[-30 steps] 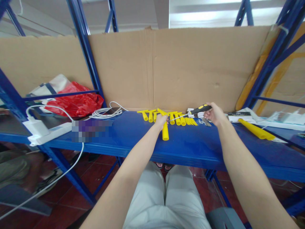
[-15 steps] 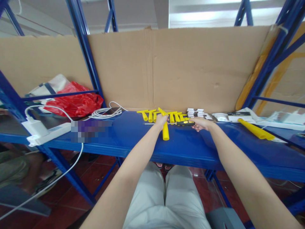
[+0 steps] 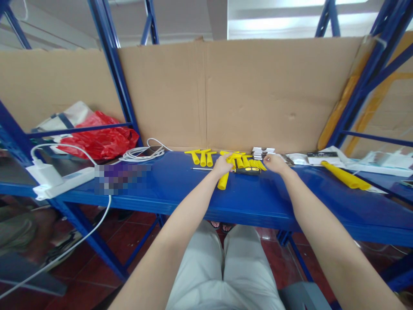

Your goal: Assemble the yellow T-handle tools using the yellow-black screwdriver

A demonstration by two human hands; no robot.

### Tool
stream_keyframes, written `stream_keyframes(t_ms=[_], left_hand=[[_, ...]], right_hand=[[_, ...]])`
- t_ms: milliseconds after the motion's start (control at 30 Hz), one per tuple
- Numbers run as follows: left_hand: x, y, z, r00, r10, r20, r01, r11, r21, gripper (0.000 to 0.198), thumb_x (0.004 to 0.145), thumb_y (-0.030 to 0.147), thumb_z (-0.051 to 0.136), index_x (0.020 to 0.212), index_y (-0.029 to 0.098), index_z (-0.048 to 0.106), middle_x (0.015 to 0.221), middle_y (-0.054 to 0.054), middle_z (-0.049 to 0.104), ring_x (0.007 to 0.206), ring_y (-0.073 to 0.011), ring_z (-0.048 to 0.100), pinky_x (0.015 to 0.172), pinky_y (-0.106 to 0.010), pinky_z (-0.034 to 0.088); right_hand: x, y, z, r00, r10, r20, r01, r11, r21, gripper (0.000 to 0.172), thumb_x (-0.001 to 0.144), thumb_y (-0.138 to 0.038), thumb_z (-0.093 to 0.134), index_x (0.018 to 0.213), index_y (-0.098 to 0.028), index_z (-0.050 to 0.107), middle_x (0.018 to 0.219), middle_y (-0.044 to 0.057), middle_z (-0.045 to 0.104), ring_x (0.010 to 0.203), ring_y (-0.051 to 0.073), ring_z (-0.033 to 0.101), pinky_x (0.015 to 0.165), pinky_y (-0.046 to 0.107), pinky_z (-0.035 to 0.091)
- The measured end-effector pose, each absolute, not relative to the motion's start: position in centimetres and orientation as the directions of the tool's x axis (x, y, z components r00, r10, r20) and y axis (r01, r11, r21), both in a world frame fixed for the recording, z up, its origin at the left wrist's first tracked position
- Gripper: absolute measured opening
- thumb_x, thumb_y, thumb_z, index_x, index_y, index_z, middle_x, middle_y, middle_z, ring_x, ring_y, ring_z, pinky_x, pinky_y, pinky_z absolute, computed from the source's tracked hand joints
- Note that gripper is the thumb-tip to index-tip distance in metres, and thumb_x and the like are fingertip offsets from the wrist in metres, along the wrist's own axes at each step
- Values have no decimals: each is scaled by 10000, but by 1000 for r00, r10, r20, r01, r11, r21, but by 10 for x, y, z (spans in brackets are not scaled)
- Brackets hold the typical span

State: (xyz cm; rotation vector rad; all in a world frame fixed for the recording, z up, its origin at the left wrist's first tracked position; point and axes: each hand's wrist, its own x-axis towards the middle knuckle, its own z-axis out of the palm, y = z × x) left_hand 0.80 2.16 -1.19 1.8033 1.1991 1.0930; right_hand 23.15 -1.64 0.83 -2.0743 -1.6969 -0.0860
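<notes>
My left hand (image 3: 221,165) is closed round a yellow plastic tube (image 3: 222,181), which slants across the blue shelf (image 3: 180,185). A screwdriver with a black and yellow handle (image 3: 247,171) lies flat on the shelf just right of that hand, its thin shaft pointing left. My right hand (image 3: 273,163) hovers over the right end of a row of yellow T-shaped pieces (image 3: 201,155), fingers curled; I cannot make out anything in them.
A cardboard sheet (image 3: 226,90) backs the shelf. A coiled white cable (image 3: 142,151), a red plastic bag (image 3: 100,140) and a white power strip (image 3: 54,178) lie to the left. Small white packs (image 3: 262,151), papers and a long yellow tube (image 3: 345,175) lie to the right.
My right hand brought the screwdriver down from the air, laid it on the shelf and let go, then moved to the yellow pieces. The tube in my left hand tilted.
</notes>
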Motion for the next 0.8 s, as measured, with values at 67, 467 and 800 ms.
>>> stream_keyframes(t_ms=[67,467,800], left_hand=[[8,20,-11,240,933,269,362,-343,867,701,675,-40,572,1350,148,570,1145,-119,702,549,-95,637,623,-206,513],[9,12,-7,268,932,243,393,-336,856,687,679,-28,596,1343,149,590,522,16,633,448,-138,568,574,-238,504],[9,7,-5,299,913,277,436,-389,812,654,670,-40,571,1291,153,637,483,37,610,434,-117,553,582,-210,512]], right_hand=[[238,-18,9,265,899,349,952,-186,-244,330,797,-70,501,1011,-186,722,1060,122,696,1059,259,622,886,303,468],[265,-25,1,459,856,239,887,-424,-183,330,836,-209,528,1062,-297,752,1330,139,541,1301,395,394,995,622,351],[265,-16,-4,404,895,189,912,-378,-158,370,824,-187,524,1076,-327,757,1338,111,535,1302,377,387,1026,589,341]])
